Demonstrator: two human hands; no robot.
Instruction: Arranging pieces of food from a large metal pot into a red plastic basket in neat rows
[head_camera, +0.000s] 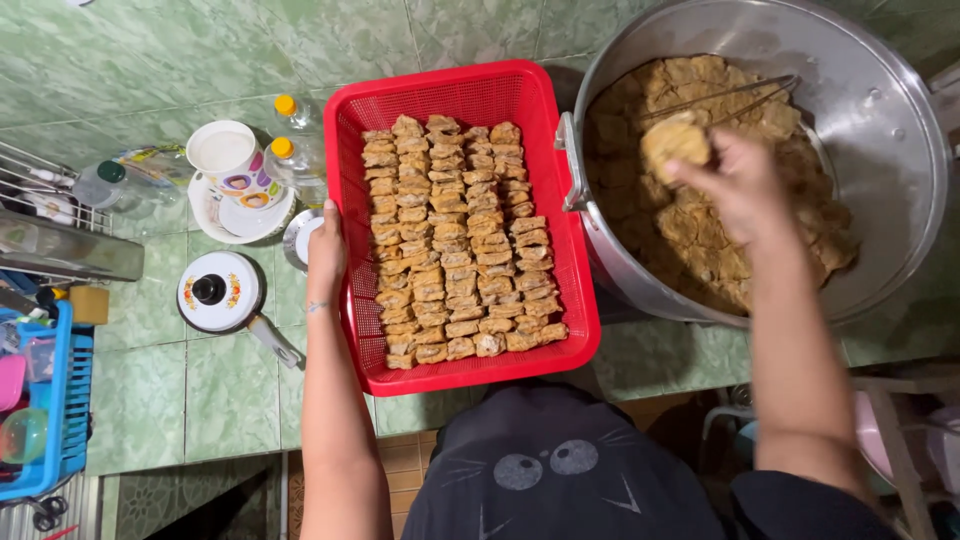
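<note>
Right hand (735, 185) pinches a round brown fried piece (675, 142) over the large steel pot (880, 110); the red plastic basket (560, 270), steadied by the flat left hand (326, 250), lies to its left.

A round, golden fried piece (675, 143), perhaps tofu, is hanging above the pot (880, 110); the red basket (455, 100) is sitting beside it, filled with rows.

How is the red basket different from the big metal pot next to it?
The red basket is rectangular plastic mesh; the metal pot is round and shiny. In the basket the fried pieces lie in neat rows; in the pot they lie in a loose heap. The left hand rests on the basket's edge, while the right hand lifts a piece over the pot. Both hold the same brown pieces.
</note>
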